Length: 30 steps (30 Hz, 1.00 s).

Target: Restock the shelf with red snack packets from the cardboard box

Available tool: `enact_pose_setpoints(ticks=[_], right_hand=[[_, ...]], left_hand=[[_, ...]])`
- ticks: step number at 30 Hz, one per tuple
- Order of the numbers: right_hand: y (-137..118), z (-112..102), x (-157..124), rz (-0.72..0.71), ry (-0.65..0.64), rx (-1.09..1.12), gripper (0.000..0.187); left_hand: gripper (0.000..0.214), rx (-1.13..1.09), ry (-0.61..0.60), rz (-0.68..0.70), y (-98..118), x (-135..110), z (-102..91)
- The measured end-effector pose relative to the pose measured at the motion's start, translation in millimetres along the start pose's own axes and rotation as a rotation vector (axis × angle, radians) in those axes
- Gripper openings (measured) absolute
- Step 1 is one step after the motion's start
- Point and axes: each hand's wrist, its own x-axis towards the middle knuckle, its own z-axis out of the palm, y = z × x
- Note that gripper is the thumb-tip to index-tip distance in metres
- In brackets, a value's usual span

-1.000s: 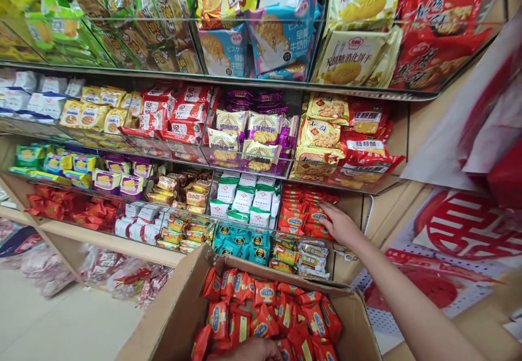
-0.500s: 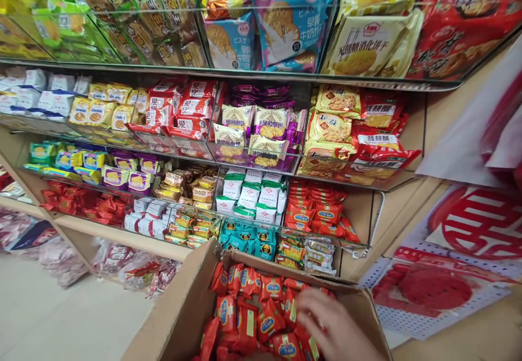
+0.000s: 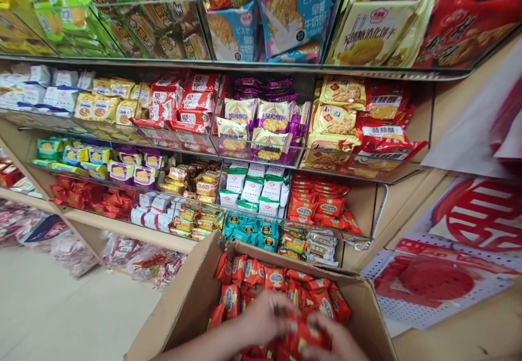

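Observation:
A cardboard box (image 3: 191,287) at the bottom centre holds many small red-wrapped snack packets (image 3: 274,278) with blue and gold labels. My left hand (image 3: 265,317) reaches over them from the lower left, its fingers bent and smeared by motion, so its grip is unclear. On the right side of the box, my right hand (image 3: 332,339) has its fingers curled around red snack packets at the middle of the pile. The fingertips of both hands come close together there.
Behind the box rises a shelf unit with clear dividers (image 3: 261,157). Similar red packets (image 3: 318,203) lie in a lower bin. Bagged goods (image 3: 138,257) sit beneath on the left, near the tiled floor (image 3: 81,306). Red decorations (image 3: 436,279) hang on a perforated panel at right.
My left hand has come up over the packets from the bottom edge. My right hand has moved lower and slightly right. The view has shifted slightly.

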Motion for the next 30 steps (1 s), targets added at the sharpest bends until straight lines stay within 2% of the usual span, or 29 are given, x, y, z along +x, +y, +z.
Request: enact_pose_setpoints(ticks=[2,4,7,10,14,17,19,21,22,24,26,28,30], right_hand=[[-10.5,0.9,10.2,0.026,0.092,0.073,0.03],[-22.8,10.7,19.0,0.026,0.193,0.155,0.033],[-35.7,35.3,24.4,-0.039,0.248,0.163,0.035],[-35.5,56.1,21.1,-0.042,0.356,0.099,0.031],[-26.6,62.9,14.0,-0.051,0.414,0.079,0.033],[-25.2,57.1,10.7,-0.089,0.423,0.044,0.032],[-26.7,52.0,9.1,-0.101,0.498,-0.039,0.03],[-28.8,47.6,7.5,-0.162,0.582,-0.167,0.026],[-29.8,46.2,6.5,-0.221,0.593,-0.229,0.024],[-31.4,45.4,3.8,-0.382,0.503,-0.306,0.02],[-32.2,47.1,0.5,-0.509,0.365,-0.298,0.02],[-31.7,50.5,-2.4,-0.52,0.364,-0.229,0.019],[-29.6,54.3,-3.5,-0.398,0.483,-0.124,0.017]], left_hand=[[0.049,-0.193,0.162,0.078,16.6,2.9,-4.1],[0.048,-0.302,0.307,0.137,25.6,5.2,-5.7],[0.037,-0.259,0.444,0.222,26.2,5.4,-5.4],[0.041,-0.211,0.53,0.217,17.5,3.9,-5.9],[0.043,-0.29,0.515,0.178,6.9,4.3,-7.6],[0.044,-0.325,0.5,0.171,6.8,4.7,-6.7],[0.043,-0.372,0.485,0.145,10.2,3.5,-4.6],[0.045,-0.497,0.406,0.051,15.1,0.8,-2.0],[0.047,-0.589,0.327,-0.01,17.6,-0.8,-0.9],[0.05,-0.782,0.144,-0.11,22.1,-3.9,0.3],[0.048,-0.921,0.046,-0.124,25.1,-5.7,-0.5],[0.045,-1.006,0.042,-0.097,26.5,-6.1,-3.2],[0.047,-1.057,0.047,-0.058,26.7,-5.5,-6.5]])
